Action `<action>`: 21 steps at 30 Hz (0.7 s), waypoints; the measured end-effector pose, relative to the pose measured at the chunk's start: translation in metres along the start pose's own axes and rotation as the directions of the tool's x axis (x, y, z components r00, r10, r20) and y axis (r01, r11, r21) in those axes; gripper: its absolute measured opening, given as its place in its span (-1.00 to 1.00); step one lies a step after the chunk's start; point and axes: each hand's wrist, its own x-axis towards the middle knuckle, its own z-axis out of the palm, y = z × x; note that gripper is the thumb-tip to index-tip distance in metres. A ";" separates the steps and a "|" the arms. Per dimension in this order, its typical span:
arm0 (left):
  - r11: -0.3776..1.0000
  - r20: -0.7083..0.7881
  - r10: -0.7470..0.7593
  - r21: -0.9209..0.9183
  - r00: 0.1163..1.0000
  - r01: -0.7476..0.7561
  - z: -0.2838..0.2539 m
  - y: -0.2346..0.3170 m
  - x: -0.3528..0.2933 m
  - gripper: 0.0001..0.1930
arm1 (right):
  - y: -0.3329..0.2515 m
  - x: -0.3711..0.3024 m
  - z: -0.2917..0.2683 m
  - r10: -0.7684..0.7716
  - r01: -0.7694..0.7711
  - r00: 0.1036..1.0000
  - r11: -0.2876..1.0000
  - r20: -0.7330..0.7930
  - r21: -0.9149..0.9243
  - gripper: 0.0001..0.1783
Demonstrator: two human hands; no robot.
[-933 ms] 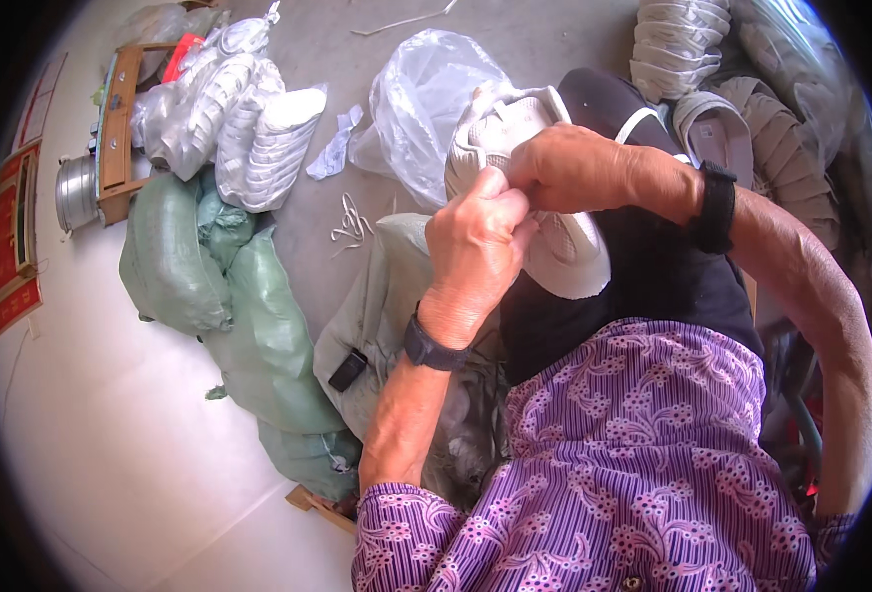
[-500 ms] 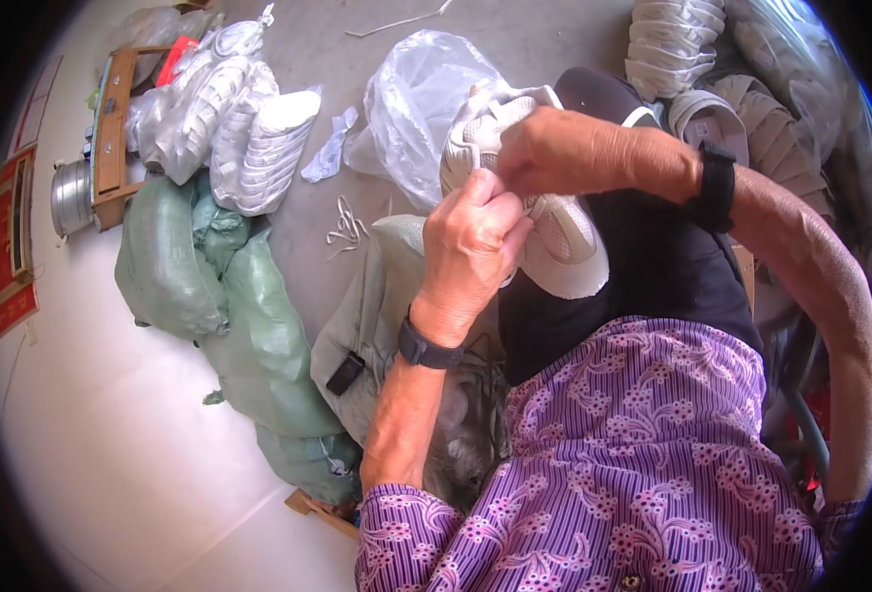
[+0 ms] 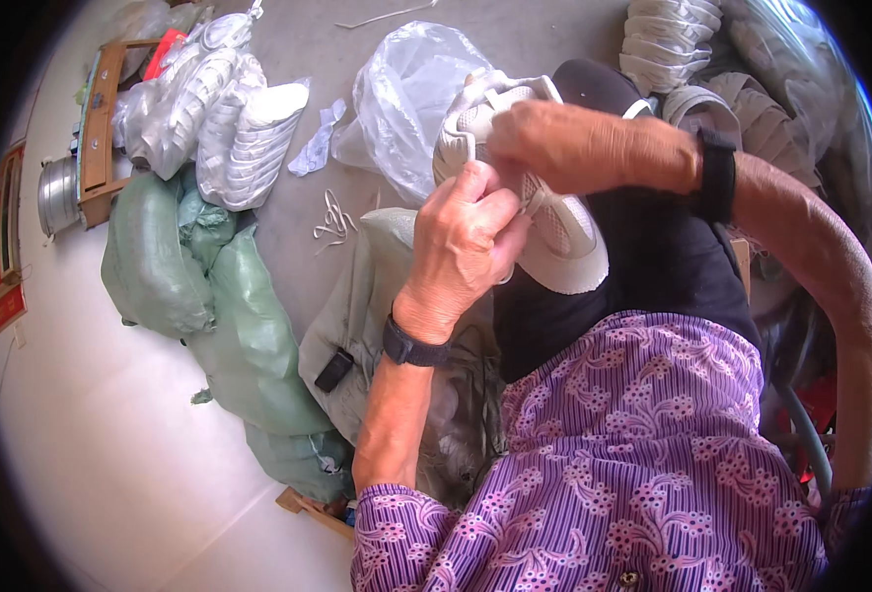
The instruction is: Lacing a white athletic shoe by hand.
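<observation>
A white sneaker (image 3: 579, 259) with mesh panels rests on my lap, its toe pointing toward me. My left hand (image 3: 464, 237) is closed beside its lacing. Thumb and bent forefinger pinch a white shoelace (image 3: 472, 146) that rises from between them. Over the upper part of the shoe lies my right hand (image 3: 559, 146), curled with its fingertips down at the eyelets. The hand itself hides what those fingers grip. Both wrists wear black bands.
A clear plastic bag (image 3: 406, 94) lies beyond the shoe. Loose laces (image 3: 333, 222) are on the floor. Green sacks (image 3: 249, 326) and bagged stacked shoes (image 3: 249, 138) stand left. More nested white shoes (image 3: 668, 44) are at far right. A small black device (image 3: 334, 370) sits on a greyish sack (image 3: 362, 306).
The right hand has shifted slightly left and down over the lacing. The left hand keeps its pinch beside the shoe. The whole view has moved a little.
</observation>
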 end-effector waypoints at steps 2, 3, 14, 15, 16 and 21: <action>0.998 0.051 -0.054 0.013 0.997 0.053 -0.003 -0.004 -0.005 -0.85 | 0.001 0.002 -0.010 0.030 -0.030 0.999 1.000 -0.040 0.000 -0.93; 0.999 0.050 -0.053 0.011 0.997 0.052 -0.002 -0.007 -0.005 -0.85 | 0.001 0.002 -0.011 -0.003 -0.001 0.998 0.998 -0.070 -0.070 -0.94; 0.953 -0.108 -0.282 -0.148 0.953 0.265 0.029 -0.046 0.025 -0.72 | 0.013 -0.017 0.003 0.004 -0.016 0.997 0.987 -0.077 -0.162 -0.85; 0.954 -0.112 -0.278 -0.151 0.954 0.261 0.030 -0.042 0.027 -0.72 | 0.012 -0.024 0.003 0.005 -0.018 0.997 0.986 -0.077 -0.167 -0.85; 0.941 -0.094 -0.301 -0.189 0.949 0.280 0.032 -0.037 0.025 -0.72 | 0.006 -0.028 0.004 0.058 -0.079 0.987 0.987 -0.148 -0.141 -0.84; 0.935 -0.145 -0.310 -0.224 0.940 0.274 0.040 -0.033 0.016 -0.70 | 0.003 -0.029 -0.014 -0.045 -0.073 0.975 0.862 -0.219 -0.501 -0.79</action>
